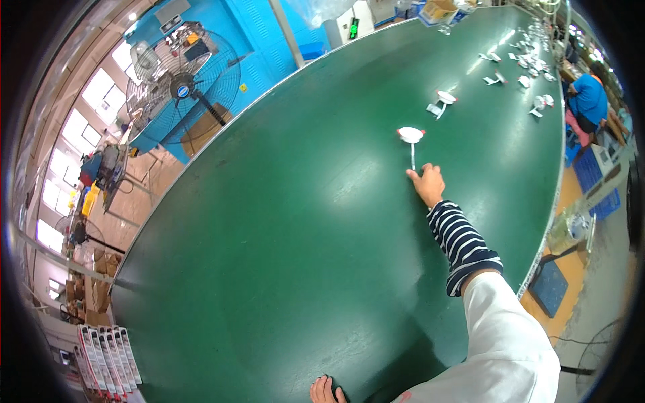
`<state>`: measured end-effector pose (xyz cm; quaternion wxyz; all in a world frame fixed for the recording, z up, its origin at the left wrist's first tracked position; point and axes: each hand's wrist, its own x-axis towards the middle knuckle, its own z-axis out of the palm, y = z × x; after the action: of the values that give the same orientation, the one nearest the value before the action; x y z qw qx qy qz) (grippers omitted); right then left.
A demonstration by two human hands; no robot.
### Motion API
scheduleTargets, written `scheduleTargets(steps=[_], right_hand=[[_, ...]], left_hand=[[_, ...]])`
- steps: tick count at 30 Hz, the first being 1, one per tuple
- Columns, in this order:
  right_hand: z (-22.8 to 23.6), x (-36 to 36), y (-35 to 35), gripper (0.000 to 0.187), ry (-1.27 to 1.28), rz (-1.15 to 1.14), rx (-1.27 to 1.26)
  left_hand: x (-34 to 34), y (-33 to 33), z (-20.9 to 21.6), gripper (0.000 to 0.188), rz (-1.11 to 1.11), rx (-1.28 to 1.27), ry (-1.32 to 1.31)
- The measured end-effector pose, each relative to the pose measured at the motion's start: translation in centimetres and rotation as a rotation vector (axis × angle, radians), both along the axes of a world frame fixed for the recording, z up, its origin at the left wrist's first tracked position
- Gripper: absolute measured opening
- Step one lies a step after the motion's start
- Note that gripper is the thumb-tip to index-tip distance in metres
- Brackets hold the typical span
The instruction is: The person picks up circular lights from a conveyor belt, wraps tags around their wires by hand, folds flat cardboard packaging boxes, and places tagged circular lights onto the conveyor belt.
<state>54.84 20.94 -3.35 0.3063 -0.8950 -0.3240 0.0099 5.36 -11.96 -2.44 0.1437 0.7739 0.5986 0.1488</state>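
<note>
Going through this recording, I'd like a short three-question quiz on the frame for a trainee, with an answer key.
1. True or false: the right hand is at the near end of the stem of the closest white, red-tipped piece.
2. What colour is the tabletop? A) orange B) blue C) green
3. Where in the picture does the left hand show?

Key:
1. True
2. C
3. At the lower edge, only partly in view

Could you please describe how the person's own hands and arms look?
The right hand is ungloved, with a navy, white-striped forearm sleeve and a plain white sleeve higher up. The left hand shows only ungloved fingers; no sleeve shows there.
</note>
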Motion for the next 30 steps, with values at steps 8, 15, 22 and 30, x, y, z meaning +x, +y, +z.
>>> scheduleTargets(steps=[8, 15, 22, 30], right_hand=[[-0.4, 2.4, 1.4, 0.014, -0.005, 0.214, -0.011], [6.7, -2.0, -3.8, 0.010, -0.049, 0.824, -0.145], [16.5, -12.4, -11.4, 0.011, -0.731, 1.482, -0.007], [22.0, -23.5, -20.1, 0.016, -0.921, 1.771, 0.349]], left_hand=[[0.4, 0.2, 0.9, 0.037, 0.045, -0.032, 0.003], [0.6, 0.4, 0.1, 0.033, 0.067, 0.110, -0.147], [3.5, 4.7, 4.7, 0.050, 0.007, 0.233, -0.470], [6.1, 4.2, 10.1, 0.079, -0.217, 0.276, -0.274]])
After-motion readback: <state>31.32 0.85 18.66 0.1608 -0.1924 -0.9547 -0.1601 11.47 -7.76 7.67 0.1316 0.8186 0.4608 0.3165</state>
